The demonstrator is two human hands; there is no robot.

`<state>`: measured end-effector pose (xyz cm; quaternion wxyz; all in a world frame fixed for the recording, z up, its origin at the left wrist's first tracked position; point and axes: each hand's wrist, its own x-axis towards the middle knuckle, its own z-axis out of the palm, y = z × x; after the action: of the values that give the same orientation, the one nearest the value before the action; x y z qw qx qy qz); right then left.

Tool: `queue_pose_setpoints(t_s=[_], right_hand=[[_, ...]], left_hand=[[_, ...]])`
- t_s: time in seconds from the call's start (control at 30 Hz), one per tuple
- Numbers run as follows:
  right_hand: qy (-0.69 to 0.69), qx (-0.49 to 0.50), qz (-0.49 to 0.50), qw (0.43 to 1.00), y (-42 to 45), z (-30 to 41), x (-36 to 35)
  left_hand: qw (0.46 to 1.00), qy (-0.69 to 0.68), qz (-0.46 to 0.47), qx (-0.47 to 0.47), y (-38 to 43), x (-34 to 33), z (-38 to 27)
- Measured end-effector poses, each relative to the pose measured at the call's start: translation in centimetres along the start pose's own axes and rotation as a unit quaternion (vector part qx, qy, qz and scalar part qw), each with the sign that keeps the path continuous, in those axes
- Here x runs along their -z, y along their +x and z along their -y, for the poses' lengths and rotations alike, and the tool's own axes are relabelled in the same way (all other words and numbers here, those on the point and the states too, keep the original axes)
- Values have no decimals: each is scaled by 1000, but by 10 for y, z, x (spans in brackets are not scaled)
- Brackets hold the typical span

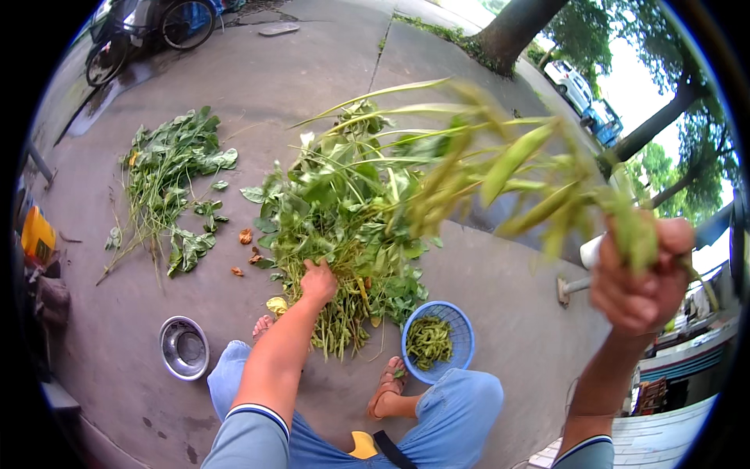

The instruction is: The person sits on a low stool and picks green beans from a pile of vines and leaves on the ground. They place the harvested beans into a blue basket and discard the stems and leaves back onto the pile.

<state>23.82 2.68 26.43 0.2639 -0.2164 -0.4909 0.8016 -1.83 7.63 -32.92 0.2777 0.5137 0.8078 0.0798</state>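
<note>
My right hand (pixel 641 275), raised at the right, is closed round a soybean stalk (pixel 521 170) hung with green pods; its far end stretches left above the heap, blurred by motion. My left hand (pixel 319 283) reaches into a large heap of leafy soybean plants (pixel 345 205) on the ground before me; the leaves partly cover its fingers, and what they grip is unclear. A blue plastic basket (pixel 467 329) with loose green pods (pixel 429 342) in it stands by my right foot. To the left of my knees is a metal bowl (pixel 184 348), with no pods visible in it.
A smaller pile of leafy stalks (pixel 176 158) lies at the left, with dry brown leaves (pixel 245 236) between the piles. A wheeled cycle (pixel 187 23) stands at the upper left, a tree trunk (pixel 510 35) at the top right. A yellow container (pixel 38 234) is at the left edge.
</note>
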Motion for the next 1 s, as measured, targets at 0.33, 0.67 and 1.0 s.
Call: queue_pose_setpoints(t_s=[0.33, 0.67, 1.0], right_hand=[[-130, 196, -154, 960, -136, 174, 15], [-164, 216, -156, 950, -260, 214, 77], [-260, 137, -270, 917, -387, 157, 118]], left_hand=[[977, 197, 73, 33, 11, 21, 30], [974, -48, 7, 222, 21, 34, 68], [873, -198, -246, 372, 57, 17, 131]])
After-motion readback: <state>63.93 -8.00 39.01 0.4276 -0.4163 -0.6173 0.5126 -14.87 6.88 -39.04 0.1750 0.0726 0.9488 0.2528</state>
